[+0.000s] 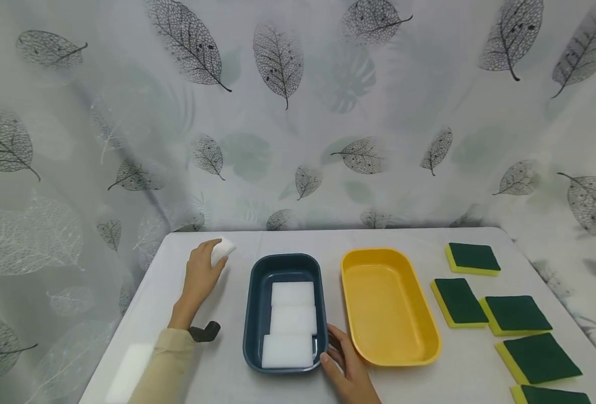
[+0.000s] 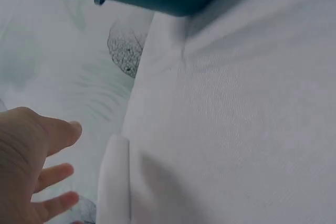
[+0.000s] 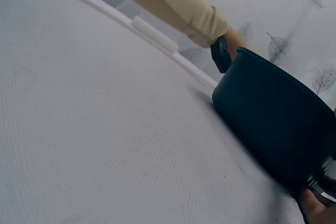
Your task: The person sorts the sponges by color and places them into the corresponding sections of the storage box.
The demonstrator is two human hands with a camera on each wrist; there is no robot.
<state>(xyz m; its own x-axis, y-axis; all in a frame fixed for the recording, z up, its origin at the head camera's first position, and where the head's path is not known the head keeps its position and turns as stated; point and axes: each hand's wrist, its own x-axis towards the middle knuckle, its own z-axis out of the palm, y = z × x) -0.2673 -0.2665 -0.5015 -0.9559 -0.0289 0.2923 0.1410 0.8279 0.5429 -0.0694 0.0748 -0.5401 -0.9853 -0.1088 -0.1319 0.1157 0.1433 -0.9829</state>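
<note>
Near the table's far left corner, my left hand (image 1: 202,275) reaches over a white sponge (image 1: 223,251). In the left wrist view, the thumb and fingers (image 2: 65,132) are spread, with a gap between them and the white sponge (image 2: 114,182) on the table. A dark blue tray (image 1: 250,325) stands at the middle, with three white sponges (image 1: 292,321) overlapping in a column inside. My right hand (image 1: 348,370) holds this tray by its near right corner, thumb at the rim. Some of its fingers are hidden by the tray in the right wrist view.
Right of the blue tray is a yellow tray (image 1: 389,303) with nothing in it. Several green-and-yellow scouring sponges (image 1: 522,313) lie along the table's right side. Another white block (image 1: 131,370) lies near the left edge. A leaf-print curtain (image 1: 298,140) hangs behind the table.
</note>
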